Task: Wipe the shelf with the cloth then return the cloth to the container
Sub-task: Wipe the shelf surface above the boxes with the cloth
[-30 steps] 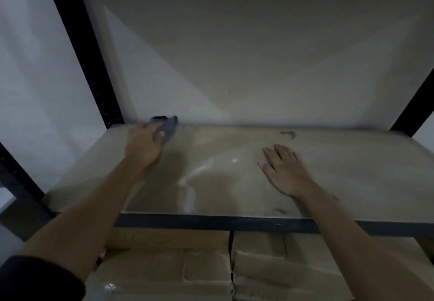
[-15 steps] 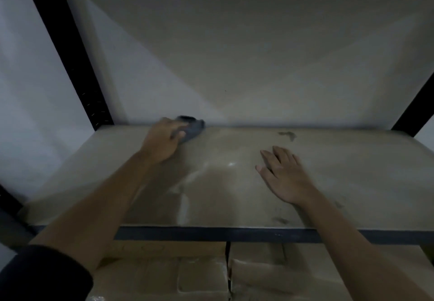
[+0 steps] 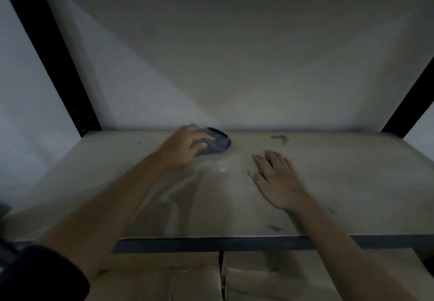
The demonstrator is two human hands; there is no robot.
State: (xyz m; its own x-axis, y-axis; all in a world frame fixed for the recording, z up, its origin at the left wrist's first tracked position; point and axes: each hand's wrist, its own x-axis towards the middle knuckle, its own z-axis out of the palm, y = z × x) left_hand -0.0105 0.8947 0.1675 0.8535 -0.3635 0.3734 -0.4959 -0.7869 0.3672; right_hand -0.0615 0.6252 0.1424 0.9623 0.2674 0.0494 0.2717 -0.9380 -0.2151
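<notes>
Cloth [image 3: 215, 144] is a dark gray lump on the shelf [image 3: 352, 183]. It sits close to the back edge, a bit left of the middle. The left hand [image 3: 183, 147] is on top of it. Its fingers [image 3: 202, 135] bend over the cloth and hold it down on the shelf. The right hand [image 3: 277, 180] lies flat on the shelf, palm down, near the middle. Its fingers are straight and a little spread, and they hold nothing. The 2 hands are near each other but do not touch.

The shelf is a pale, dusty board. It has a dark metal strip [image 3: 211, 244] along its front edge. A dark smudge [image 3: 279, 138] sits near the back edge, to the right of the cloth. More dark marks [image 3: 273, 228] sit near the front edge, just beside the right arm. A black post [image 3: 47, 49] stands at the back left corner, and 1 more stands at the back right corner. Under the shelf are tan boxes [image 3: 164, 277], side by side. A dark sleeve [image 3: 40, 275] covers the top of the left arm.
</notes>
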